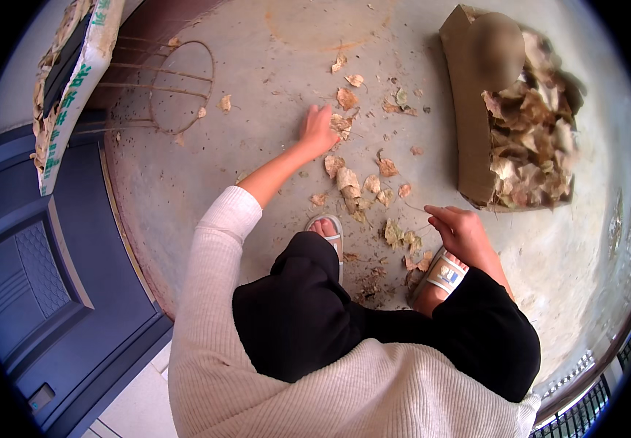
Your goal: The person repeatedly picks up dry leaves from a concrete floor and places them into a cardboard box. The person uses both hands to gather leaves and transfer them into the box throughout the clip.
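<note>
Dry brown leaves lie scattered over the concrete floor in front of me. My left hand reaches down to the floor, its fingertips at a dry leaf; whether it grips the leaf is unclear. My right hand is over my right sandal, fingers drawn together at the end of a thin stem. A rolled dry leaf lies between the hands. At the upper right stands a cardboard box heaped with dry leaves.
A thin metal wire stand is at the upper left, beside a worn white box bearing green writing. A dark blue panelled door borders the left side. Black railings show at the lower right. Crumbled leaf debris lies between my feet.
</note>
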Motion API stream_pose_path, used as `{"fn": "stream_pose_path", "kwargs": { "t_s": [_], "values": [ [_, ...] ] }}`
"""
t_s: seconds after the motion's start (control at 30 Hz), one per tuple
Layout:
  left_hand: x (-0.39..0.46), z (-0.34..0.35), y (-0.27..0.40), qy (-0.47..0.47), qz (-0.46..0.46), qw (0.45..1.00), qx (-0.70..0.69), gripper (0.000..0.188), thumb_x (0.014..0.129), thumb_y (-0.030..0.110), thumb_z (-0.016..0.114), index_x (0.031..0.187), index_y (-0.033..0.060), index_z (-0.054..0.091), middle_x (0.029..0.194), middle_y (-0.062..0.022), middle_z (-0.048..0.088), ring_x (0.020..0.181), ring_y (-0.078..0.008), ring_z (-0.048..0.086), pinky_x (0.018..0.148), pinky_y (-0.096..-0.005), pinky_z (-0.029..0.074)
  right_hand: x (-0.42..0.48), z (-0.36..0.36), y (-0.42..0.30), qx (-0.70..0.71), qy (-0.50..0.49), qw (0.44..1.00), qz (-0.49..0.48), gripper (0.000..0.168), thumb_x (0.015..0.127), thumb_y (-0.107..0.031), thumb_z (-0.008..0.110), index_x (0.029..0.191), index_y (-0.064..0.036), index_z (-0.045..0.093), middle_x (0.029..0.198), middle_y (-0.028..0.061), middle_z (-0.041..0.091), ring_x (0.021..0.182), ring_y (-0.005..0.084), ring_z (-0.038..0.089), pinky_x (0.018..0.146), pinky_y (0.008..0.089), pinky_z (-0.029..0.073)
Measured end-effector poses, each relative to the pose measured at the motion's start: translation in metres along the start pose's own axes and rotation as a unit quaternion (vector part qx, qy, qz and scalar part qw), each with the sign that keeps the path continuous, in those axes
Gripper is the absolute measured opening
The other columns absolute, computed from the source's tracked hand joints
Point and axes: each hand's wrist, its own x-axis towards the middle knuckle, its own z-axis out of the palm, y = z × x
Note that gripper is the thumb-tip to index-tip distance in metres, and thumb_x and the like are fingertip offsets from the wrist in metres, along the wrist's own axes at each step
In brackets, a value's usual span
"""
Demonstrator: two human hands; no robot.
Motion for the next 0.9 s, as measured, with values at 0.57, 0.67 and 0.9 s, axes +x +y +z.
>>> {"fn": "stream_pose_path", "kwargs": {
  "t_s": [0.57,0.67,0.9],
  "values": [
    [0.002,-0.028,0.0,-0.195,-0.014,0.972,-0.128,0.036,0.063,0.005,0.084,0.096,0.0028,0.068,0.079,-0.009,0.068,0.073,-0.0174,0.061,0.068,-0.0351,0.048,-0.004,0.003,0.004,-0.005,0.013,1.0,-0.006,0.019,0.084,-0.012,0.067,0.103,-0.008,0.069,0.078,0.0147,0.065,0.071,0.0358,0.063,0.064,0.042,0.05],
    [-0.014,-0.057,0.033,-0.308,0.033,0.944,-0.113,0.035,0.063,0.005,0.084,0.093,0.0027,0.069,0.076,-0.0064,0.066,0.071,-0.0144,0.057,0.066,-0.0328,0.047,-0.005,0.004,0.006,-0.009,0.018,1.0,-0.007,0.019,0.085,-0.012,0.066,0.103,-0.008,0.069,0.078,0.0145,0.065,0.071,0.0359,0.063,0.064,0.0421,0.05],
    [-0.074,-0.026,0.044,-0.331,0.23,0.915,-0.002,0.059,0.064,-0.001,0.077,0.116,0.008,0.051,0.09,-0.0158,0.064,0.087,-0.0362,0.063,0.07,-0.0462,0.049,-0.003,0.0,0.001,-0.005,0.008,1.0,-0.006,0.019,0.085,-0.012,0.066,0.103,-0.008,0.069,0.079,0.0148,0.065,0.072,0.0366,0.062,0.064,0.0427,0.049]
  ]
}}
